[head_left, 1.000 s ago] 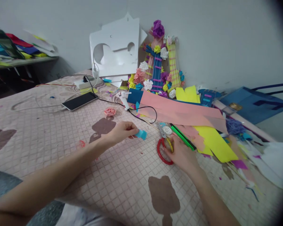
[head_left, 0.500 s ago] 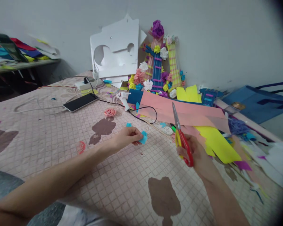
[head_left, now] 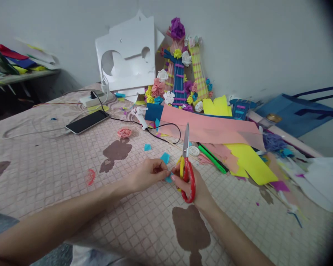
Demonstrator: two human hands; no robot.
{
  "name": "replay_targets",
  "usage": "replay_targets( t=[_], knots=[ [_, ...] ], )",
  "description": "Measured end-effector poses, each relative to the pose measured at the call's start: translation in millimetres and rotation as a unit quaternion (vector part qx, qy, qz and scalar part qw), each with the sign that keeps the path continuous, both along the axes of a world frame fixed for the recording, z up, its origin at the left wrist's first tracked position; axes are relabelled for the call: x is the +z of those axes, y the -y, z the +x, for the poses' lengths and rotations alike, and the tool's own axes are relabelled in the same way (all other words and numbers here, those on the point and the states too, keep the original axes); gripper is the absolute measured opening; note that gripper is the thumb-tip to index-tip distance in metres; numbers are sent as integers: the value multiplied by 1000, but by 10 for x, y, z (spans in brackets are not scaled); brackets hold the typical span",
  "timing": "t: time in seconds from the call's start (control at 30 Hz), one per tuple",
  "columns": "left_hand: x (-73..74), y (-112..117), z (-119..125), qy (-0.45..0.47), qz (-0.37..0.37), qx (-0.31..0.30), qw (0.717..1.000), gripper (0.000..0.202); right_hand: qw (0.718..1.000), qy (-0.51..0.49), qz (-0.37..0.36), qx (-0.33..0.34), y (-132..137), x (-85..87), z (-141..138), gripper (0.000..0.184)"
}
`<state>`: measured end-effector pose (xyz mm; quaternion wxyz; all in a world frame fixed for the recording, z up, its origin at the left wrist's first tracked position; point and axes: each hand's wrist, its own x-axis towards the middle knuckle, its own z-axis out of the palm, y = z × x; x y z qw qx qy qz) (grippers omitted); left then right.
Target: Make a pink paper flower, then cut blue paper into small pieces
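My right hand grips red-and-yellow scissors by the handles, blades closed and pointing up and away. My left hand pinches a small blue paper scrap between fingertips; the right thumb touches the same scrap, so both hands meet at it. Two more blue scraps, one just beyond my hands and one further left, lie on the pink quilted cloth.
Pink paper sheets, yellow paper and a green pen lie to the right. A glue gun with black cord, a phone, a power strip and paper-flower crafts stand further back. A blue bag lies far right.
My right hand picked the scissors up off the cloth and carried them left to meet my left hand. The left hand kept its pinch on the blue scrap.
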<state>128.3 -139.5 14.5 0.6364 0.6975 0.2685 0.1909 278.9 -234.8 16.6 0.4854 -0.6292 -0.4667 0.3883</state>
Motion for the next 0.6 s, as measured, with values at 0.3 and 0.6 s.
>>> replay_targets(
  t=[0.3,0.6],
  knots=[
    [47,8,-5,6,-88,-47,995,38,999,-19,-18,-26,6,41,-4,21],
    [-18,56,23,5,-84,-22,996,20,999,-26,-20,-18,6,4,24,20]
  ],
)
